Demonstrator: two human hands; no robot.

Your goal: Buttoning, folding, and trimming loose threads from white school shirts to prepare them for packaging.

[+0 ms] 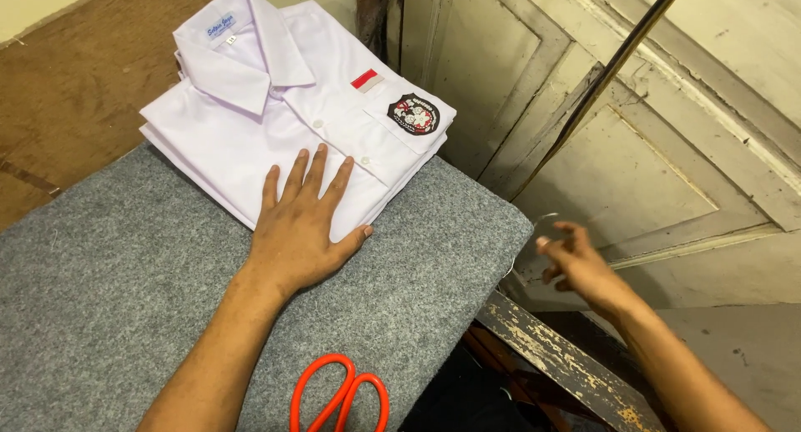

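Your left hand (299,232) lies flat, palm down, with the four fingers (315,166) stretched forward and slightly fanned, the thumb spread out to the right side. Its wrist is straight, and the bare forearm runs back from it toward you, down and to the left. Your right hand (576,261) is off to the right of the left one and well apart from it, raised in the air, blurred, its fingers loosely curled and partly parted, thumb side toward the left hand. Its bare forearm slants back behind it toward the lower right.
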